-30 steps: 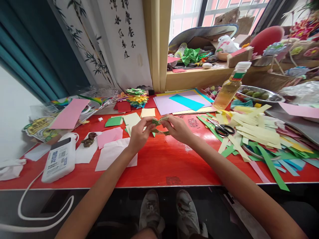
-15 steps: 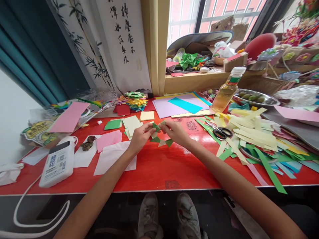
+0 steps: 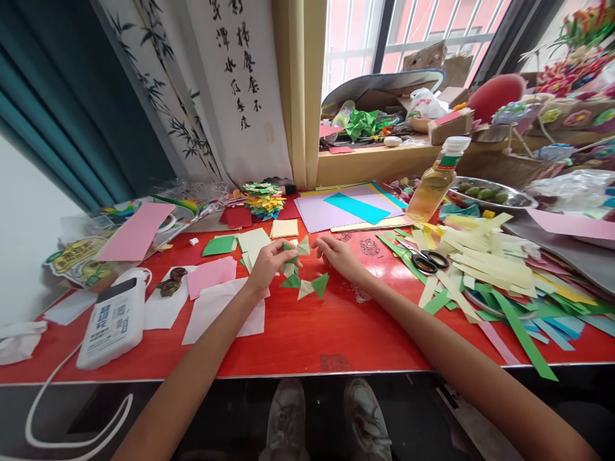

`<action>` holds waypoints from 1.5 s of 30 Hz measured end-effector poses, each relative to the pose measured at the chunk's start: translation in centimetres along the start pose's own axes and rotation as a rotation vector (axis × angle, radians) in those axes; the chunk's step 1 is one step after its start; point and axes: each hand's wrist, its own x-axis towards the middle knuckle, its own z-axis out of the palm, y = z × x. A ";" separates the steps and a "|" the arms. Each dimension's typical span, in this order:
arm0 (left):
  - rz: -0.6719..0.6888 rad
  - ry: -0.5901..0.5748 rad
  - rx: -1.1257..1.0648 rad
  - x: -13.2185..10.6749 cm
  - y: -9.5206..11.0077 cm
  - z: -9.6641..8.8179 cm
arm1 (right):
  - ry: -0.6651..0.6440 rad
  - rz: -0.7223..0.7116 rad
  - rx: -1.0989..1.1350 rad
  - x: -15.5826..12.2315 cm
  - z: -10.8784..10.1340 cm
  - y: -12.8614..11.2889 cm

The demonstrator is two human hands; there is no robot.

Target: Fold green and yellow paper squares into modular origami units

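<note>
1. Paper chain of folded green and cream pieces sits at the centre of the frame, pinched between the thumb and fingers of the left hand; its lower part curves rightward over the red table, and whether it touches the surface cannot be told.
2. Right hand is unclosed and free, fingers loosely bent, just to the right of the chain's upper tip.
3. Close behind the left hand lie cream sheets, a green piece and a stack of cream squares; the left forearm crosses in front of a pale sheet, with pink paper beside it.
4. Black-handled scissors lie right of centre, against a heap of paper strips crowding that side.
5. Further left stands a white device, near brown lumps resting on white paper.
6. A white-capped bottle at the upper right contains amber liquid; beside it, a metal bowl holds green, rounded fruit.
7. Both bare forearms reach up from the lower corners, converging at mid-frame, wrists slightly raised.
</note>
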 end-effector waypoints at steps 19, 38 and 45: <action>-0.013 0.038 -0.185 0.5 -1.5 0.3 | 0.017 -0.112 -0.007 0.2 2.0 0.4; -0.050 0.064 -0.188 0.9 -2.4 0.5 | 0.050 0.117 0.760 0.7 -1.3 -0.5; -0.109 0.092 -0.221 0.8 -2.5 1.1 | 0.140 0.127 0.643 0.7 -1.6 -0.4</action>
